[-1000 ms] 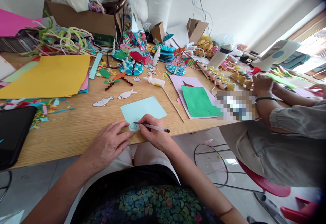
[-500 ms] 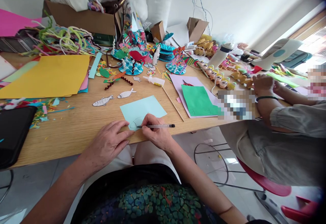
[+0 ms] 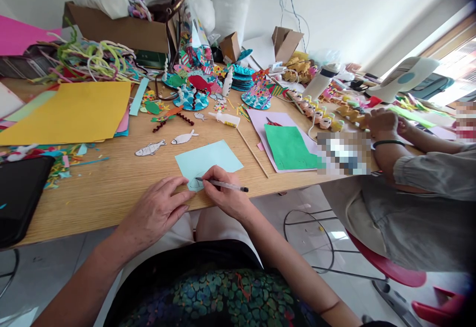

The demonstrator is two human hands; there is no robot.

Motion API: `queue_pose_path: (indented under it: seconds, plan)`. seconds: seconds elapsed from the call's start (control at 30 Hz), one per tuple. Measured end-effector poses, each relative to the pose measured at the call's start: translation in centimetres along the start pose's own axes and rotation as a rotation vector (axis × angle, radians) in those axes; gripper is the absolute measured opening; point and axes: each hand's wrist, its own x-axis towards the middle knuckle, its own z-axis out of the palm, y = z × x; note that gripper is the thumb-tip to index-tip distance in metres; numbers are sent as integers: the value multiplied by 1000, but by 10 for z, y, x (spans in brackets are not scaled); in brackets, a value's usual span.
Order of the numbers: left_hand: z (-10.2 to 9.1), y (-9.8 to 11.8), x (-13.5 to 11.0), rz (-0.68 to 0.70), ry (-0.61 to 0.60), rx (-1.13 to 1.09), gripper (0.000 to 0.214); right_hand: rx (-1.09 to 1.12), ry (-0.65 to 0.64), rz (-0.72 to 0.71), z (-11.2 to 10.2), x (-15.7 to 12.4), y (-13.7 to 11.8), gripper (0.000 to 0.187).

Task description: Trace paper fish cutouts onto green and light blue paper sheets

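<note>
In the head view, a light blue sheet of paper (image 3: 213, 157) lies at the table's front edge, with a curved pen outline near its lower left corner. My right hand (image 3: 223, 192) grips a clear pen with a black end (image 3: 230, 185), its tip on the paper inside the outline. My left hand (image 3: 159, 208) rests flat with fingers spread, fingertips at the paper's lower left corner. Two white paper fish cutouts, one grey-patterned (image 3: 149, 148) and one plainer (image 3: 185, 137), lie beyond my left hand. A thin wooden stick (image 3: 253, 153) lies right of the paper.
A green sheet (image 3: 288, 146) lies on a lilac one to the right. A glue bottle (image 3: 225, 118) and fish decorations stand farther back. At left are yellow paper (image 3: 70, 113) and a black tablet-like device (image 3: 22, 193). A co-worker's hands (image 3: 383, 121) are at the right.
My right hand has moved slightly left with the pen, whose tip is now farther left and higher on the drawn outline. My left hand has stayed in place.
</note>
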Motion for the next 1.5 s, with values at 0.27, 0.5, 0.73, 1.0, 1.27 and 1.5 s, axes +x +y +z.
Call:
queue_pose_path:
  seconds: [0.27, 0.5, 0.73, 1.0, 1.27, 1.5]
  plan:
    - [-1, 0, 1, 10, -6, 1, 28, -9, 6, -6, -2, -1, -2, 5]
    - [0, 0, 0, -3, -5, -6, 28, 15, -4, -6, -4, -2, -1, 7]
    - [-1, 1, 0, -7, -4, -11, 28, 33, -6, 7, -6, -2, -1, 7]
    - [-1, 2, 1, -8, -10, -5, 27, 24, -14, -29, -3, -3, 0, 5]
    - [0, 1, 0, -26, -5, -12, 28, 14, -19, -25, -2, -2, 0, 4]
    - [0, 1, 1, -11, -5, 1, 28, 8, -29, -18, -2, -2, -1, 5]
